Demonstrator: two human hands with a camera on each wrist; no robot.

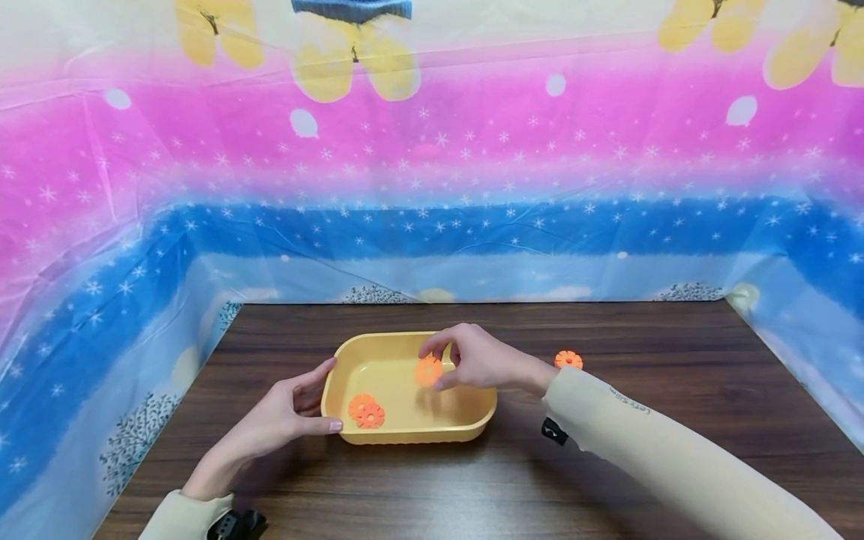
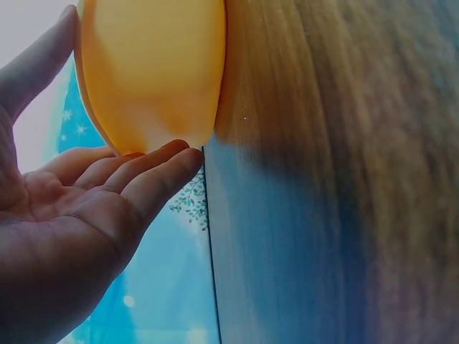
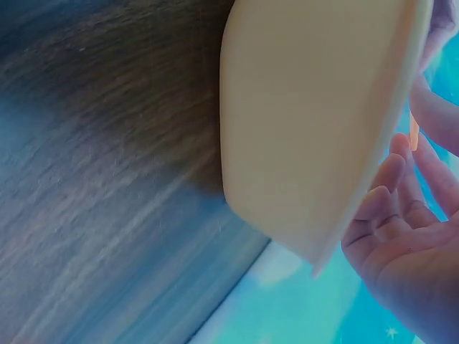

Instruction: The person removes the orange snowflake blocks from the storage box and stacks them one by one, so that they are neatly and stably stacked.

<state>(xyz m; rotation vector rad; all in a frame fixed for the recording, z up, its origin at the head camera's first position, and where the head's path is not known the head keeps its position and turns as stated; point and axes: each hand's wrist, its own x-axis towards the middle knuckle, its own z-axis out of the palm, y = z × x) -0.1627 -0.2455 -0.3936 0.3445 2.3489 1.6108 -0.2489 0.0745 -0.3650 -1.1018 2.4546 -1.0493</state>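
Observation:
A yellow rectangular plastic tub (image 1: 412, 433) with rounded corners stands on the table. My left hand (image 1: 283, 412) holds its left end, thumb at the near corner and fingers along the side wall; the left wrist view shows the fingertips against the tub (image 2: 154, 72). Over the tub's right part, my right hand (image 1: 482, 358) pinches an orange notched snowflake disc (image 1: 427, 372) between thumb and fingers. Only the edge of that disc (image 3: 414, 132) shows in the right wrist view. Two more orange discs (image 1: 367, 412) overlap on the tub floor, near its left front corner.
Another orange disc (image 1: 568, 360) lies on the dark wood table (image 1: 648, 345), beyond the right forearm. A printed pink and blue cloth (image 1: 472, 187) hangs behind the table's back edge and along both sides.

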